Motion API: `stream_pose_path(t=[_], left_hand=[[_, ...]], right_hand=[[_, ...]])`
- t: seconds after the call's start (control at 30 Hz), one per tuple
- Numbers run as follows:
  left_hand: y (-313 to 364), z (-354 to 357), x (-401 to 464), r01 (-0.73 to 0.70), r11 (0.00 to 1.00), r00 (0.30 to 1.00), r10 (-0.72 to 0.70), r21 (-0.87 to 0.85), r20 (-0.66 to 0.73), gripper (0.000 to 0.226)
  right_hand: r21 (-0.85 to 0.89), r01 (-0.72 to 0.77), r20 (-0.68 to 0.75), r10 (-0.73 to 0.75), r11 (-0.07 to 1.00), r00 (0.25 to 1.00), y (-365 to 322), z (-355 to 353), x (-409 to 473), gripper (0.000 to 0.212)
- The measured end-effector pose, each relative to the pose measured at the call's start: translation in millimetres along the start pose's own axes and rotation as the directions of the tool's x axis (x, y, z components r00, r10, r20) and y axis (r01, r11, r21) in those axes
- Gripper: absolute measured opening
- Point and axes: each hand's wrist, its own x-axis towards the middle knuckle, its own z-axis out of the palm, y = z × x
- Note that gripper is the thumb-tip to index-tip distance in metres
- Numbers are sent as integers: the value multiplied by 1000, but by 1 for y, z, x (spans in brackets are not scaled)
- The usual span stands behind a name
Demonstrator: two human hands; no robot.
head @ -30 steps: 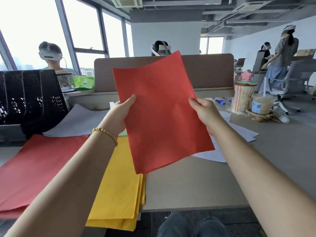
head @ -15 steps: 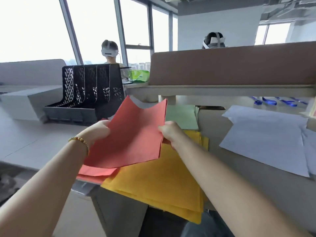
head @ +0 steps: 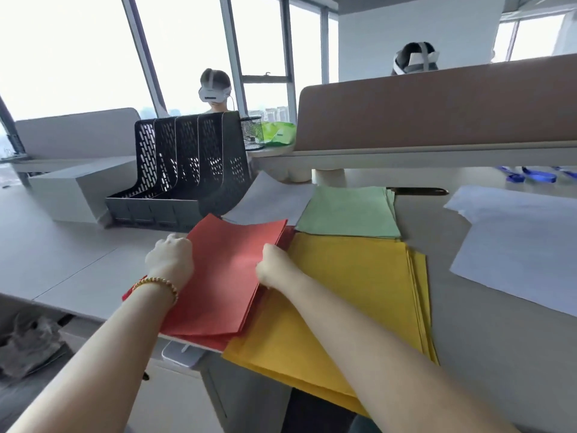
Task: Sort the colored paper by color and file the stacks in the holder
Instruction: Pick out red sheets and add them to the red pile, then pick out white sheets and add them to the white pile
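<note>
Both hands are gripping a red sheet by its two side edges. The left hand, with a beaded bracelet at the wrist, is curling over the sheet's left edge, and the right hand is pinching the right edge with bent fingers. The sheet is lying over a red stack on the surface, the stack's edges showing just below the left wrist and nearest the person.

Just to the right of the right hand, a yellow stack is lying flat, touching the red paper and partly hanging over the near edge of the surface. Beyond the right hand, a green stack is sitting against the far edge of the yellow one. A white sheet is lying beyond both hands, tucked partly under the green and red paper, and more white paper is spread well to the right.

Beyond the left hand, the black perforated holder is standing upright with its slots open toward the person, near the far corner of the red sheet but apart from it.
</note>
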Motion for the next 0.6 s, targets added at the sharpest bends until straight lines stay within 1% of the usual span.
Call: stream_pose_path(t=[0.1,0.17,0.2,0.27,0.33,0.4,0.5,0.6], left_hand=[[-2,9,2,-10,997,997,3,82,81,31],[6,13,2,-13,999,989,6,49,147,31],[13,12,2,-18,1000,987,16,15,159,33],[32,7,4,-50,997,986,59,-60,159,36],[58,0,6,-90,985,982,112,-147,153,41],[89,-9,5,-119,963,979,154,-240,134,47],[142,-19,1,-176,909,968,229,-379,101,53],[199,-24,-8,-231,832,946,312,-503,82,54]], right_hand=[[-140,38,-15,-41,989,999,4,8,5,20],[-224,62,-50,-75,973,996,8,10,7,18],[-235,75,-64,-92,969,994,9,9,8,18],[-202,123,-97,-145,972,985,11,1,9,15],[-163,183,-173,-211,969,962,16,-13,6,12],[-149,215,-261,-248,965,933,31,-32,2,15],[-130,184,-374,-220,974,901,71,-68,-6,20],[-129,69,-492,-124,989,861,126,-110,-21,26]])
